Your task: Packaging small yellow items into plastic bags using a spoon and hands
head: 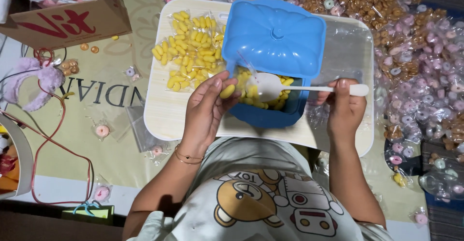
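My left hand (205, 110) pinches a small clear bag holding a yellow oval candy (227, 91) at the mouth of a blue tub (261, 117). The tub's blue lid (275, 38) is slid back, leaving the near part uncovered with yellow candies (251, 96) inside. My right hand (345, 108) grips the handle of a white plastic spoon (268, 85), whose bowl sits over the candies right beside the little bag. The tub rests on a pale wooden lap tray (164, 110).
Several filled clear bags of yellow candies (191, 47) lie on the tray's left half. A big heap of bagged pink and brown ring candies (415, 62) fills the right. A cardboard box (72, 16) stands top left, with a red cord (48, 144) on the mat.
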